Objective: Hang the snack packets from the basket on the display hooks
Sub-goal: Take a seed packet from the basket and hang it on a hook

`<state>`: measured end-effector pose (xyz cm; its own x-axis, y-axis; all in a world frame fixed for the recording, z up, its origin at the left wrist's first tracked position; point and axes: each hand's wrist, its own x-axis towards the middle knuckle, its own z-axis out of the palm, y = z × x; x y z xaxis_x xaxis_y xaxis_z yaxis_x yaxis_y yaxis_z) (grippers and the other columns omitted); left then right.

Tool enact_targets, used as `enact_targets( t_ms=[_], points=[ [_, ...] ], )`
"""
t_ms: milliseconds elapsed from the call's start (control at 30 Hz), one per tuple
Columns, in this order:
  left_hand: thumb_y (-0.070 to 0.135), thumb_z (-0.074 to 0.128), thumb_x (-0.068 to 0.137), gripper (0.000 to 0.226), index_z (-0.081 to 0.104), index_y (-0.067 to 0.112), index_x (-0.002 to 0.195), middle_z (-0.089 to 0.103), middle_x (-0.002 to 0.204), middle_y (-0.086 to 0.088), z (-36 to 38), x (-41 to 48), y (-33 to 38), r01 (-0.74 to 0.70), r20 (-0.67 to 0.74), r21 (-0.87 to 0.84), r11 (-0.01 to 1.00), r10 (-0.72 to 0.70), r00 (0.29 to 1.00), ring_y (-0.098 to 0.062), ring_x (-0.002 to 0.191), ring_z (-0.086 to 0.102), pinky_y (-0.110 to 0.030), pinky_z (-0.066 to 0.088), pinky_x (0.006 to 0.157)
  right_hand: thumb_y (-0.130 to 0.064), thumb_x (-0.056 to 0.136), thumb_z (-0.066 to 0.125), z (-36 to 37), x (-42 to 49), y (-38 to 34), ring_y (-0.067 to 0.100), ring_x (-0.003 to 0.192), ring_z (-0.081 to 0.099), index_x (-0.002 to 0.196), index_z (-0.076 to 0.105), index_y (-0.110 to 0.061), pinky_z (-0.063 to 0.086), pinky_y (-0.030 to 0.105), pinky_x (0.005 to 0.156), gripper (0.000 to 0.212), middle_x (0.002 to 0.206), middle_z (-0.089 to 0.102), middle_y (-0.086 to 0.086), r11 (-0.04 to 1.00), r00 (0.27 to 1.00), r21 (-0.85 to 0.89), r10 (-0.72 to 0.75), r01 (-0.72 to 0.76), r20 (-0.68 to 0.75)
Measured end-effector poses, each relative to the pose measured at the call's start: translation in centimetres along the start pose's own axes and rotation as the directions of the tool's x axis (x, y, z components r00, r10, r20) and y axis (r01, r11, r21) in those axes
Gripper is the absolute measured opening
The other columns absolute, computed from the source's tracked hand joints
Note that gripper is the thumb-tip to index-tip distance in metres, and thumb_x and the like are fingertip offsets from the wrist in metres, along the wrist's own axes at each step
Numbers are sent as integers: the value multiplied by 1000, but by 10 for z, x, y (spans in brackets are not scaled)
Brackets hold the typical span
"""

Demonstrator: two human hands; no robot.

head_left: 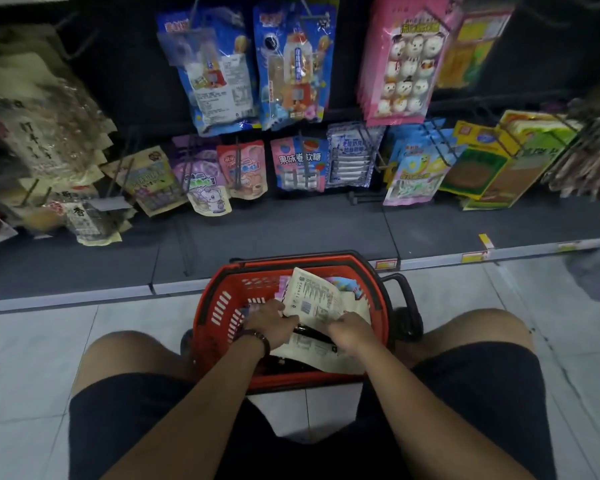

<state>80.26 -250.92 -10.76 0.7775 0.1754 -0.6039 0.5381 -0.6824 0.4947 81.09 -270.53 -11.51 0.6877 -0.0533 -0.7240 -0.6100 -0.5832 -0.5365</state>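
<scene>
Pick-up step. Person crouches on the tiled floor with the red basket between the knees, just in front of the rack's base shelf. Both hands are inside the basket. The left hand has its fingers curled on the lower-left edge of a cream packet. The right hand is curled on its lower-right edge, so both are clamped on the same packet. The packet tilts up toward the basket's far rim, printed back facing the camera. Its hang hole can't be made out.

More packets lie in the basket: a pale one under the hands near the near rim, and pink-blue ones at the far-right side. The display hooks above are mostly loaded with hung packets.

Judgement: early in the task, nothing from this grab hung yet. Next: lift the packet clear of the basket, find its hole, pick the hook with matching stock and slide it on. Risk: a second packet gets dragged out with it.
</scene>
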Motion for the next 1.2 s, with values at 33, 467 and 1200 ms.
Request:
enact_targets(
  t_ms=[33,467,1200],
  points=[
    [49,64,82,55,63,20,129,61,94,10,2,7,2,26,6,5,1000,-26,1000,-11,81,63,-24,53,71,-45,91,69,3,4,5,27,104,71,124,72,-15,61,39,89,45,116,75,7,993,999,113,41,-37,-33],
    [68,68,85,56,73,24,119,66,90,4,28,64,38,266,19,-10,964,-266,964,-15,73,61,-26,47,59,-31,99,72,19,34,30,34,83,66,124,60,1,60,42,71,42,103,65,23,519,905,750,336,-410,262],
    [18,85,85,38,70,28,119,81,107,10,17,-81,23,40,52,-915,401,19,998,-6,87,78,-28,57,68,-33,97,74,-14,-27,-41,38,109,76,128,73,-20,58,66,95,34,120,79,12,381,982,924,-186,45,29]
  ],
)
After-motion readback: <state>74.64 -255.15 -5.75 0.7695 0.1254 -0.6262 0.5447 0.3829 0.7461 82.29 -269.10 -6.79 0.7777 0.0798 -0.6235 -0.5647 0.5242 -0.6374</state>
